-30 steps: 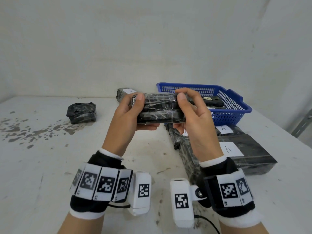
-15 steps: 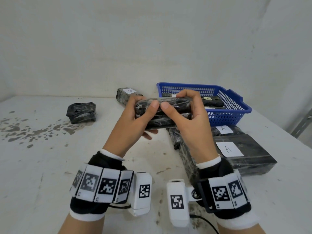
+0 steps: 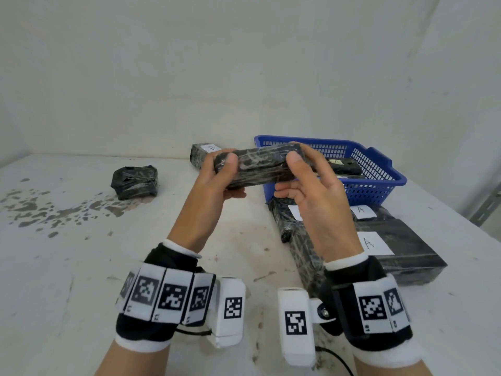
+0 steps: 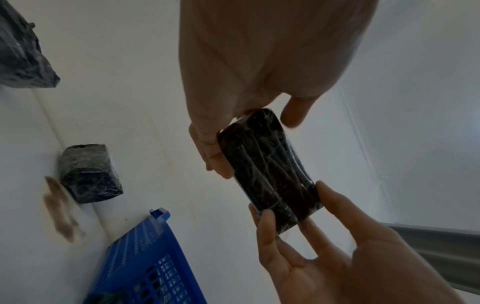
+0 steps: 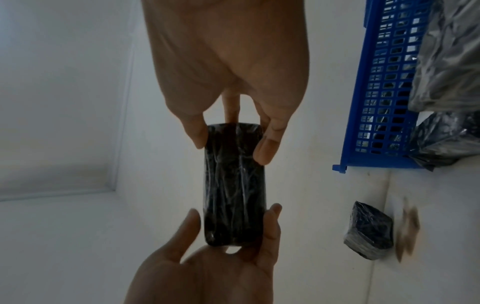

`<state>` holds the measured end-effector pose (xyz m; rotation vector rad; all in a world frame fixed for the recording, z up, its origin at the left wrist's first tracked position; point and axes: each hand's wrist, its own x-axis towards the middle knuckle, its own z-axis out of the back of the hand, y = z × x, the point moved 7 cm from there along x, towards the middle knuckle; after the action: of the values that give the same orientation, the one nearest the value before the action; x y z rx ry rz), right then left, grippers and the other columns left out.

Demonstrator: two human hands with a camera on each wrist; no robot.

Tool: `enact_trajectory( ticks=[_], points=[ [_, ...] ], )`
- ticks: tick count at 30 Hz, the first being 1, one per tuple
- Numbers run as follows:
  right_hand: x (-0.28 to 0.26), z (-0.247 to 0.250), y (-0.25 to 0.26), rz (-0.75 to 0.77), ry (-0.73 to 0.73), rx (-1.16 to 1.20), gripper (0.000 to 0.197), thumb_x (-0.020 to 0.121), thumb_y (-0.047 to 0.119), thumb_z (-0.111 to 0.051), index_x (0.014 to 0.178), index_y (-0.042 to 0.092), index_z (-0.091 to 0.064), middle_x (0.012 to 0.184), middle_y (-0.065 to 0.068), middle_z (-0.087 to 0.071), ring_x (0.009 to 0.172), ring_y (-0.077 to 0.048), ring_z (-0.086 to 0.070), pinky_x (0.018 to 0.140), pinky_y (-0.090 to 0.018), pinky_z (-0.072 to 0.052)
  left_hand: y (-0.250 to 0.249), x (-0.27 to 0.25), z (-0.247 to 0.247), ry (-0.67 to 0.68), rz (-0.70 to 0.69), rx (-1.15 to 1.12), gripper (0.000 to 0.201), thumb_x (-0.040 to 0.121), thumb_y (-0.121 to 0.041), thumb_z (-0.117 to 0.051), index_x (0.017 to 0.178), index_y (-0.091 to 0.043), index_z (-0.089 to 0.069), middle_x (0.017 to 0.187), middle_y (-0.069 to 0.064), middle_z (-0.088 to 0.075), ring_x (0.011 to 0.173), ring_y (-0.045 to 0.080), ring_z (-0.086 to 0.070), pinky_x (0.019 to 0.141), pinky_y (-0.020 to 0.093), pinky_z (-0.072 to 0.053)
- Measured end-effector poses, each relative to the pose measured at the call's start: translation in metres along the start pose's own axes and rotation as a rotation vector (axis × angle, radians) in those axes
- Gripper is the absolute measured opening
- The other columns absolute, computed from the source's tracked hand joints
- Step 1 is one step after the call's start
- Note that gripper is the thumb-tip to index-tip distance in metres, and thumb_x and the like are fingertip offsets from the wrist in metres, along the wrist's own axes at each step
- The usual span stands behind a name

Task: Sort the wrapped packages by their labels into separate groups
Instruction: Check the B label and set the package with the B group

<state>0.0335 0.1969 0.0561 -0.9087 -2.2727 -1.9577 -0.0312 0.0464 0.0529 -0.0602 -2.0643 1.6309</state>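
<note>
A long black package (image 3: pixel 260 165) wrapped in clear film is held level above the table, in front of the blue basket (image 3: pixel 379 172). My left hand (image 3: pixel 227 176) grips its left end, thumb on the near face and fingers underneath. My right hand (image 3: pixel 291 173) pinches the right end the same way. The faces that show carry no label. In the left wrist view the package (image 4: pixel 270 170) spans both hands, and so it does in the right wrist view (image 5: pixel 233 183).
A package marked B (image 3: pixel 202 154) lies behind the hands. A small unlabelled bundle (image 3: pixel 134 181) sits at the left by dark stains. Flat packages marked A (image 3: pixel 406 248) lie at the right, a long one (image 3: pixel 303 251) beside them. More packages lie in the basket.
The package has been rolled about its long axis between my fingers. My thumbs slid toward the middle, then back out to the ends. It sits slightly higher now.
</note>
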Motion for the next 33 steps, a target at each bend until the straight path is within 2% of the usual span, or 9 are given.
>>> enact_trajectory(
  ticks=[4,8,13,16,19,22,26,30,33],
  points=[
    [0.000,0.000,-0.001,-0.023,-0.001,0.029,0.014,0.093,0.025,-0.064,0.107,0.025,-0.065,0.083,0.006,-0.071,0.075,-0.022,-0.065,0.076,-0.035,-0.058,0.000,0.000,0.002,-0.016,0.020,0.031,0.039,0.086,-0.042,-0.046,0.112,-0.014,-0.055,0.106,0.005,-0.061,0.087,0.018,-0.058,0.074,0.029,-0.051],
    [0.000,0.002,-0.001,-0.030,-0.018,-0.034,0.004,0.095,0.024,-0.064,0.099,0.023,-0.065,0.077,0.006,-0.068,0.070,-0.022,-0.062,0.067,-0.033,-0.057,-0.001,-0.002,0.003,-0.044,0.027,0.086,0.025,0.101,-0.033,-0.046,0.113,-0.013,-0.055,0.108,0.005,-0.062,0.092,0.018,-0.059,0.078,0.033,-0.053],
    [-0.001,0.003,-0.002,0.004,-0.044,-0.133,0.010,0.093,0.029,-0.068,0.100,0.023,-0.064,0.067,0.012,-0.067,0.062,-0.012,-0.058,0.061,-0.029,-0.055,-0.003,-0.005,0.002,-0.040,0.017,0.159,0.020,0.098,-0.035,-0.050,0.109,-0.019,-0.054,0.112,0.009,-0.064,0.094,0.018,-0.060,0.081,0.034,-0.054],
    [-0.002,0.001,-0.003,0.033,-0.033,-0.175,0.013,0.089,0.032,-0.071,0.100,0.026,-0.067,0.071,0.013,-0.067,0.066,-0.011,-0.058,0.064,-0.030,-0.055,-0.005,-0.008,-0.001,-0.025,0.005,0.215,0.018,0.096,-0.038,-0.051,0.106,-0.023,-0.052,0.110,0.008,-0.065,0.091,0.019,-0.061,0.079,0.032,-0.053],
    [-0.003,-0.001,-0.002,0.052,-0.009,-0.199,0.016,0.085,0.034,-0.073,0.099,0.029,-0.066,0.075,0.015,-0.069,0.067,-0.007,-0.059,0.066,-0.029,-0.054,-0.006,-0.010,-0.004,-0.011,0.014,0.247,0.027,0.093,-0.042,-0.051,0.111,-0.022,-0.051,0.106,0.007,-0.067,0.083,0.019,-0.065,0.070,0.032,-0.054],
    [-0.004,-0.004,-0.002,0.078,0.018,-0.211,0.020,0.083,0.031,-0.076,0.099,0.028,-0.064,0.081,0.014,-0.071,0.067,0.000,-0.062,0.066,-0.021,-0.052,-0.008,-0.011,-0.004,-0.006,-0.003,0.260,0.040,0.088,-0.047,-0.054,0.117,-0.020,-0.051,0.104,0.007,-0.068,0.075,0.016,-0.065,0.059,0.030,-0.050],
    [-0.005,-0.006,-0.001,0.089,0.047,-0.194,0.029,0.084,0.028,-0.076,0.109,0.022,-0.063,0.087,0.013,-0.069,0.065,0.003,-0.060,0.060,-0.012,-0.045,-0.007,-0.009,0.000,-0.035,0.017,0.182,0.061,0.081,-0.044,-0.061,0.131,-0.013,-0.048,0.113,0.014,-0.066,0.084,0.018,-0.065,0.063,0.024,-0.052],
    [-0.007,-0.007,0.000,0.026,0.074,-0.091,0.044,0.086,0.015,-0.074,0.127,0.016,-0.060,0.084,0.019,-0.070,0.059,0.003,-0.059,0.059,-0.012,-0.046,-0.010,-0.010,0.005,-0.048,0.004,0.172,0.052,0.089,-0.024,-0.065,0.138,-0.020,-0.048,0.119,-0.004,-0.061,0.096,-0.002,-0.064,0.072,0.006,-0.048],
    [-0.005,-0.004,-0.002,-0.002,0.043,-0.065,0.057,0.084,0.027,-0.073,0.138,0.027,-0.055,0.110,0.020,-0.069,0.074,-0.004,-0.063,0.066,-0.021,-0.049,-0.012,-0.011,0.005,-0.032,-0.001,0.172,0.060,0.087,-0.018,-0.068,0.141,-0.023,-0.044,0.115,-0.018,-0.056,0.105,0.001,-0.062,0.080,0.006,-0.049]
  ],
)
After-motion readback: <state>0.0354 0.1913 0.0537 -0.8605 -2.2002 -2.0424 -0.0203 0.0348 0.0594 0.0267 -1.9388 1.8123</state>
